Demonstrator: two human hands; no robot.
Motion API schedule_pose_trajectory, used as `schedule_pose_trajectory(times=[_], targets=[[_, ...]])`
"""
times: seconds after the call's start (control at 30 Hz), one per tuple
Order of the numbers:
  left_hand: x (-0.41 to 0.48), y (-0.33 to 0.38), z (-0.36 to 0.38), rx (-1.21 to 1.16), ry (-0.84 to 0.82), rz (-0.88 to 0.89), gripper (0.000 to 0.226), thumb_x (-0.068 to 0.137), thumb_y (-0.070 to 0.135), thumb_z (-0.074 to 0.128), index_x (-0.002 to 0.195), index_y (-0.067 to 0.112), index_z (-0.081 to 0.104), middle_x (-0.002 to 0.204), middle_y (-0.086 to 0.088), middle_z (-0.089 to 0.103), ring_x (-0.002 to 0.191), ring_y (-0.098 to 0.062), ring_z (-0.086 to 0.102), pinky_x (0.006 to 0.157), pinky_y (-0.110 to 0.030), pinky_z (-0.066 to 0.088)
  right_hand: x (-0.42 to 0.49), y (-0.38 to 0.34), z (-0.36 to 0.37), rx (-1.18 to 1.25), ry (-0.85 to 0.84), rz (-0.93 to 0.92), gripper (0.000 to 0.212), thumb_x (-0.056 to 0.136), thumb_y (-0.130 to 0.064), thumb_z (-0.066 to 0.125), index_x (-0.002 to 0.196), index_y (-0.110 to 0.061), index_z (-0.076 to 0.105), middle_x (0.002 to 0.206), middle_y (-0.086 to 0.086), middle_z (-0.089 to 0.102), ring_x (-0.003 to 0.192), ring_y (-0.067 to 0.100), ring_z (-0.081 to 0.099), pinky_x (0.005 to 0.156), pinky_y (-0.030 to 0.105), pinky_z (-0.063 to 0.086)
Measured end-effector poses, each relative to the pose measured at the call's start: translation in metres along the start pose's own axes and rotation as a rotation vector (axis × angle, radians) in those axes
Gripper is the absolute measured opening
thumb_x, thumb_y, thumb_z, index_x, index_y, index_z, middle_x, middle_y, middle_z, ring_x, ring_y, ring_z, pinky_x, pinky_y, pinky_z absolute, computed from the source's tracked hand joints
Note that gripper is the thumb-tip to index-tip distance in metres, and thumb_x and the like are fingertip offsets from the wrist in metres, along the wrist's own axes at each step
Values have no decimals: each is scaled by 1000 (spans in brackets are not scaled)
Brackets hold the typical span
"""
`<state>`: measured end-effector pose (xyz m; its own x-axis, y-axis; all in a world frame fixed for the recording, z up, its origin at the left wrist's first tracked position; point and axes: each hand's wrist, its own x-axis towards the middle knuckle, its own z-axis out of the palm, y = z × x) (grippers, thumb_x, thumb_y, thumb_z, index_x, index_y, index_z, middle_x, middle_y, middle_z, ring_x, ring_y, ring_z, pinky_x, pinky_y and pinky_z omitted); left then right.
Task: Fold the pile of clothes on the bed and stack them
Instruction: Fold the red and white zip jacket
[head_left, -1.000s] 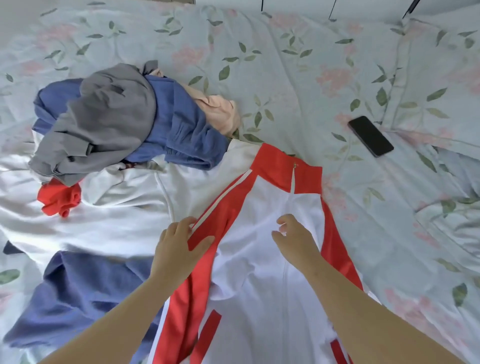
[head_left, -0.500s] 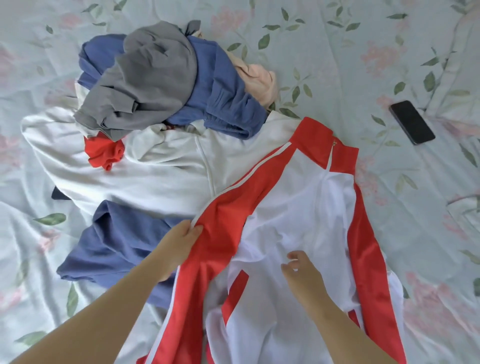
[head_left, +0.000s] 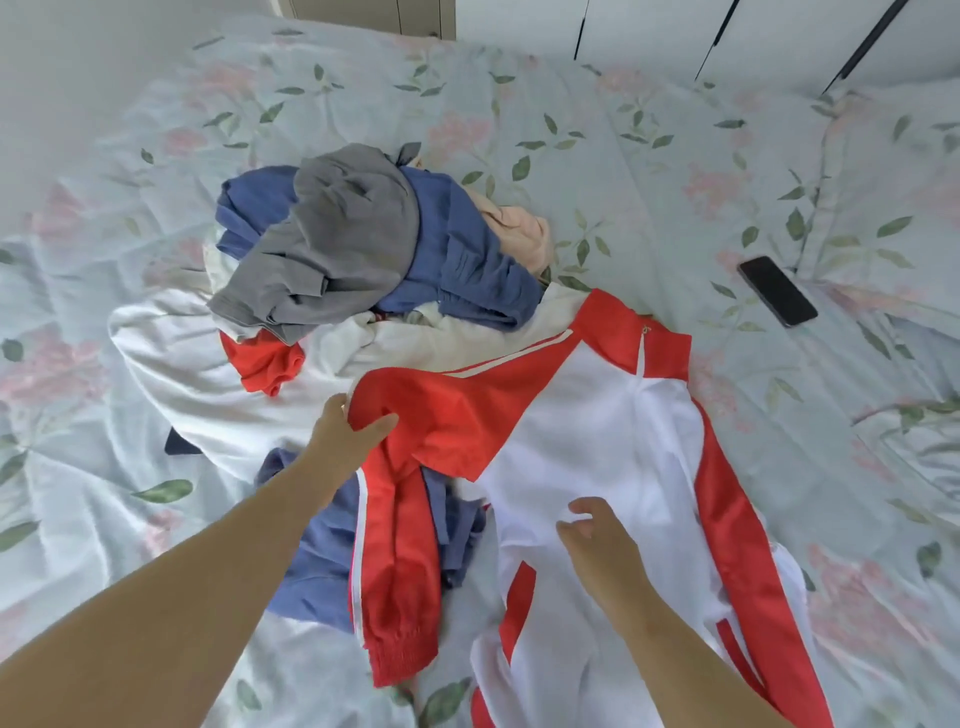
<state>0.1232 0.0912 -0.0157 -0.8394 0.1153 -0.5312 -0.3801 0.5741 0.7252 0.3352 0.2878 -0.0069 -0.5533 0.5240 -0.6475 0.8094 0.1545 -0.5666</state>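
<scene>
A red and white zip jacket (head_left: 613, 447) lies spread on the bed in front of me, collar away from me. My left hand (head_left: 345, 431) grips the jacket's red left sleeve near the shoulder and holds it folded, the cuff hanging toward me. My right hand (head_left: 592, 530) rests on the white front panel with its fingers curled, pinching the fabric. Behind the jacket sits the pile (head_left: 363, 254) of unfolded clothes: a grey garment on top of blue ones, a peach piece (head_left: 524, 234), a red piece (head_left: 265, 364) and a large white garment (head_left: 208, 374). A blue garment (head_left: 317, 561) lies under the sleeve.
A black phone (head_left: 776, 291) lies on the floral bedsheet (head_left: 675, 156) to the right of the jacket's collar. White wardrobe doors stand beyond the far edge of the bed. Open sheet lies on the left and far right.
My left hand has lifted the red sleeve and pulled it across toward the jacket's middle, so its cuff now hangs near me. My right hand stays on the white front panel.
</scene>
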Motion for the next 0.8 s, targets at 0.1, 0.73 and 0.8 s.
schedule_pose_trajectory(times=[0.1,0.73,0.8], targets=[[-7,-31,10,26,-33,-106,58,76,26,78,118,13,40,101,-9,56,87,-25,56,78,-34,47,-8,4,17,-84,-10,52,35,94,-19,52,129,-15,49,103,-5,56,87,13,57,65,11,41],[-30,-5,1,71,0,155,75,90,8,58,150,9,12,155,-10,16,141,-23,20,113,-28,20,-23,11,36,57,18,102,21,94,-19,50,115,-23,46,101,-3,57,83,14,58,62,21,40],[-42,-6,21,233,26,236,78,89,15,60,151,14,11,157,-8,3,144,-23,10,114,-33,16,-21,20,27,54,22,92,21,95,-19,50,115,-23,47,106,-3,56,86,14,58,62,19,41]])
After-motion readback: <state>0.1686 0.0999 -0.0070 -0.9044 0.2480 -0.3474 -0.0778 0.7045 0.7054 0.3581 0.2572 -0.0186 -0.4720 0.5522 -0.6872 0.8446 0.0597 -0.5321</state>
